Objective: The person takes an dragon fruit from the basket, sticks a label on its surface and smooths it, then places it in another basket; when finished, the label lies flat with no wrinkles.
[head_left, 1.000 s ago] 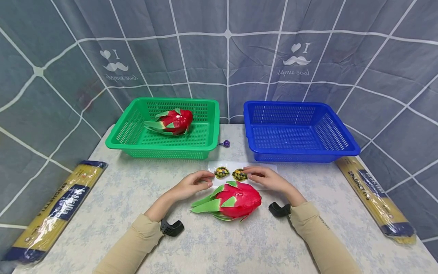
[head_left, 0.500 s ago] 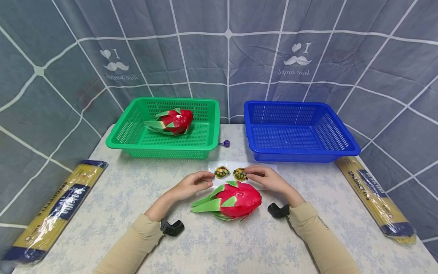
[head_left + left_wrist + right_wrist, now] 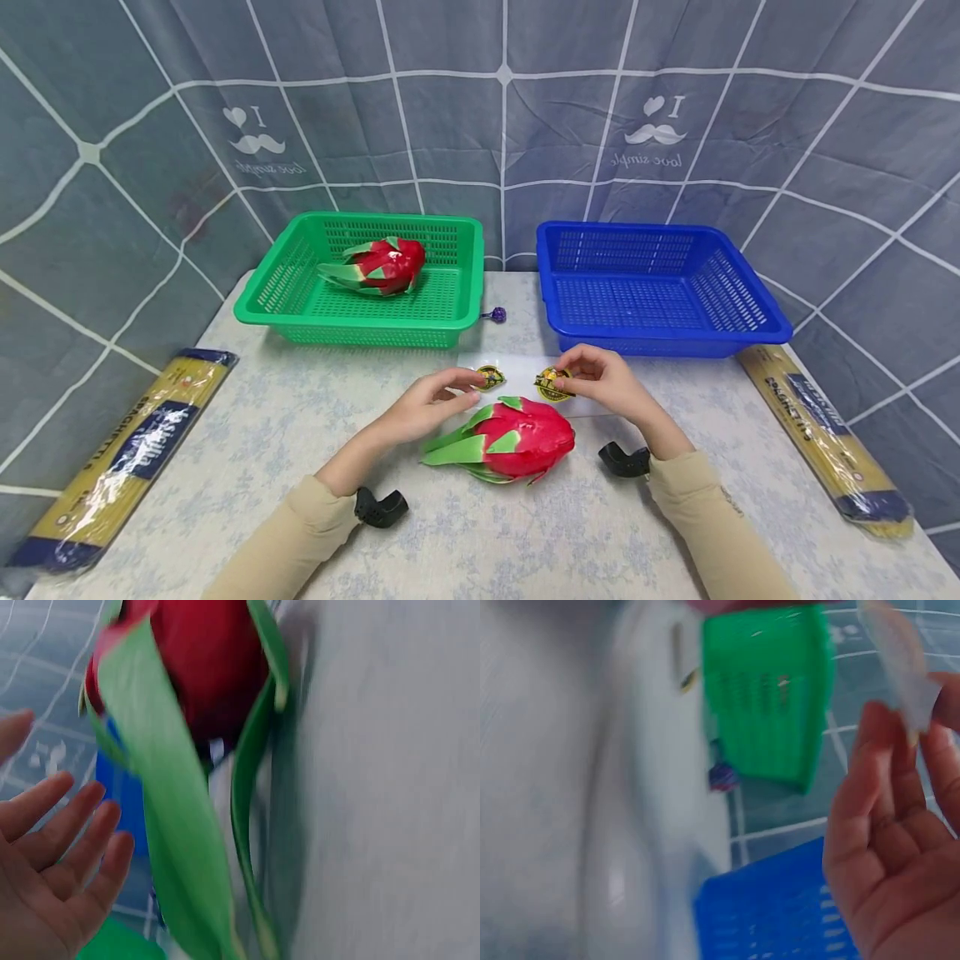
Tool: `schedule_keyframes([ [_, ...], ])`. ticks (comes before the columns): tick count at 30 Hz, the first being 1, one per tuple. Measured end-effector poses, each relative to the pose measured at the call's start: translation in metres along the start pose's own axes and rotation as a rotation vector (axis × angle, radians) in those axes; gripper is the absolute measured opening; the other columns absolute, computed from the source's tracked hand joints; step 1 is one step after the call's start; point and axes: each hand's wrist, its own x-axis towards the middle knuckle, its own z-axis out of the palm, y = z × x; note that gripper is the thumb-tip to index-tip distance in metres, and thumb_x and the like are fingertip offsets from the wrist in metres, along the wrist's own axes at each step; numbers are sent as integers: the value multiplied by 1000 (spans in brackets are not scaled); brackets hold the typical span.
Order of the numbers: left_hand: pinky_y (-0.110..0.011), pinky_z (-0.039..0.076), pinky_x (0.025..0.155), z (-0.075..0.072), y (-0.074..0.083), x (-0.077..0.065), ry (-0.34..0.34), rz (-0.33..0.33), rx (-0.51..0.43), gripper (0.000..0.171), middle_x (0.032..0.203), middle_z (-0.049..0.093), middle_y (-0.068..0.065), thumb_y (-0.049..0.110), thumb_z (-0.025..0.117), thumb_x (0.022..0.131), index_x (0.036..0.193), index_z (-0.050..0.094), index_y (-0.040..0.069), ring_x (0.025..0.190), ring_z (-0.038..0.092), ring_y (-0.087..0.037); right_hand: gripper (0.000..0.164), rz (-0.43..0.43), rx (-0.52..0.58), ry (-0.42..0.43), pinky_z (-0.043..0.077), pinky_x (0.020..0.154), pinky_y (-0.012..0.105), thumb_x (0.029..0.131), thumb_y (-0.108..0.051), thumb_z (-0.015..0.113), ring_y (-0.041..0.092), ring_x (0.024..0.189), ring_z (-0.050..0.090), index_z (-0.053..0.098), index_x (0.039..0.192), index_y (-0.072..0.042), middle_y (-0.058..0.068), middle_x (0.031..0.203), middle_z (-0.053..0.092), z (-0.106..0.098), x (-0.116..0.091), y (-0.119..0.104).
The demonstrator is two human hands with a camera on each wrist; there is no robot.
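Observation:
My right hand [image 3: 611, 387] pinches a round black-and-yellow sticker [image 3: 553, 385] between thumb and fingers. In the right wrist view the sticker's pale back side [image 3: 900, 652] stands up from the fingertips. Beneath lies a white backing sheet [image 3: 521, 367], with a second sticker [image 3: 492, 377] on its left part. My left hand [image 3: 427, 404] has its fingertips beside that second sticker, partly covering it; in the left wrist view its fingers [image 3: 82, 817] are spread and hold nothing. Just in front of the sheet a red dragon fruit [image 3: 528, 437] with green leaves lies on its side.
At the back left, a green basket [image 3: 360, 333] holds another dragon fruit [image 3: 393, 267]. A blue basket [image 3: 660, 333] stands at the back right. Between them lies a purple-wrapped lollipop [image 3: 495, 314]. Spaghetti packs line the left [image 3: 127, 462] and right [image 3: 825, 433] sides of the patterned tabletop [image 3: 480, 550].
My right hand has peeled the right sticker off the sheet and moved it to the right. My left fingers have shifted slightly forward over the left sticker's edge.

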Motion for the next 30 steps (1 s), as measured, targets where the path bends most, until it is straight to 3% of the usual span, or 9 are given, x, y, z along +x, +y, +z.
schedule_keyframes([
  [6,-44,39,99,27,21,-6,-14,96,329,74,139,44,-2,47,71,79,140,42,15,126,41,-20,16,-39,154,-145,51,63,23,79,-2,73,10,73,60,61,91,0,3,82,65,-3,-9,-15],
  [10,-41,40,99,35,20,-7,-33,136,491,80,142,43,-1,55,69,78,143,38,21,128,40,-17,21,-68,189,-287,52,65,24,78,-1,74,10,73,61,59,91,7,4,82,65,1,-10,-19],
  [14,-38,41,98,35,16,-7,-45,161,501,74,141,44,-2,50,68,81,143,40,19,127,42,-17,25,-35,144,-330,53,66,26,77,-3,75,12,74,63,60,92,9,4,82,66,7,-11,-22],
  [30,-41,38,101,34,13,-6,-72,171,495,71,143,43,-7,51,64,84,143,39,19,131,38,-18,20,-3,61,-279,52,62,24,74,0,76,11,68,61,63,88,7,6,79,65,19,-12,-23],
])
